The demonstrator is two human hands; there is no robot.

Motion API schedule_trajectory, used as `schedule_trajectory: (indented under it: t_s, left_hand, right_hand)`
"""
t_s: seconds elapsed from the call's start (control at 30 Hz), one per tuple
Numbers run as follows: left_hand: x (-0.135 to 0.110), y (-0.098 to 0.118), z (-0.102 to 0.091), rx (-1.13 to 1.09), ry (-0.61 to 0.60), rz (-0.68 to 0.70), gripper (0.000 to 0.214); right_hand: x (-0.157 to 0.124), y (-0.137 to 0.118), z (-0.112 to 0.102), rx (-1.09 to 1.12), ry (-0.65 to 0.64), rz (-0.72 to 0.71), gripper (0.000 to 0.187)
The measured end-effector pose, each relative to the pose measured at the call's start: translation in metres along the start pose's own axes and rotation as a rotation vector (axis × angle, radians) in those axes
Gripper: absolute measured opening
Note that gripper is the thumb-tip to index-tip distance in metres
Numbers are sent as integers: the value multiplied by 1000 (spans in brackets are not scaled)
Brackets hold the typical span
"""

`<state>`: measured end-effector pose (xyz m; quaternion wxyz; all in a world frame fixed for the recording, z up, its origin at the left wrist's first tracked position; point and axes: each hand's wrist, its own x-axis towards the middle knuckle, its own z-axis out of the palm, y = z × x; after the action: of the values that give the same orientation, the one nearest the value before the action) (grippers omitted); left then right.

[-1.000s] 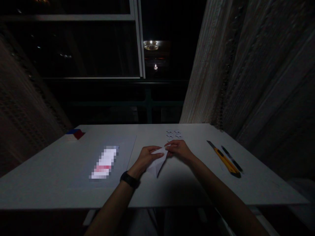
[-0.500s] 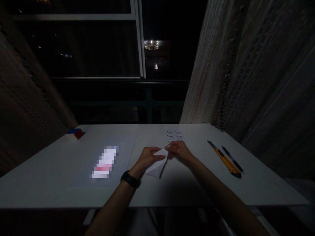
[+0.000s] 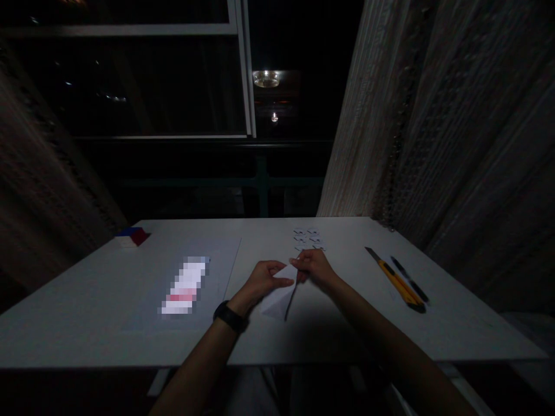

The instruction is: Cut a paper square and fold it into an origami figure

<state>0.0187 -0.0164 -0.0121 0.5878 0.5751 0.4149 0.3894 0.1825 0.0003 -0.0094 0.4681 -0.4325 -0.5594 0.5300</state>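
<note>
white table (image 3: 78,312), dimly lit | dark window (image 3: 160,86), pale frame (image 3: 243,34) | left curtain (image 3: 56,150), right curtain (image 3: 353,138) | glowing lamp (image 3: 266,80) beside frame

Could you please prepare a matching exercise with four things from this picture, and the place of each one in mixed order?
Things:
1. folded paper
2. yellow cutter
3. black wristband
4. blue, white and red block

Places:
A. around the left arm
B. near the far left corner of the table
C. in the left hand and right hand
D. beside the dark pen

Pairs: 1-C, 2-D, 3-A, 4-B
</note>
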Motion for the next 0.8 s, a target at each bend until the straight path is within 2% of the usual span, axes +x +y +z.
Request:
schedule_trajectory:
  t_s: [0.1, 0.23, 0.37, 0.53, 0.8]
  left_hand:
    - [2, -1, 0, 52, 62, 41, 36]
    - [4, -4, -3, 114, 160, 81, 31]
    - [3, -3, -4, 77, 113, 70, 33]
    - [2, -2, -2, 13, 56, 76, 35]
    - [7, -8, -5, 114, 172, 80, 36]
  right_hand:
    - [-1, 0, 1, -3, -3, -20, 38]
    - [-1, 4, 1, -44, -91, 17, 38]
    - [0, 9, 0, -118, -170, 62, 38]
    - [2, 8, -2, -140, -160, 79, 38]
    - [-2, 4, -5, -169, -335, 103, 38]
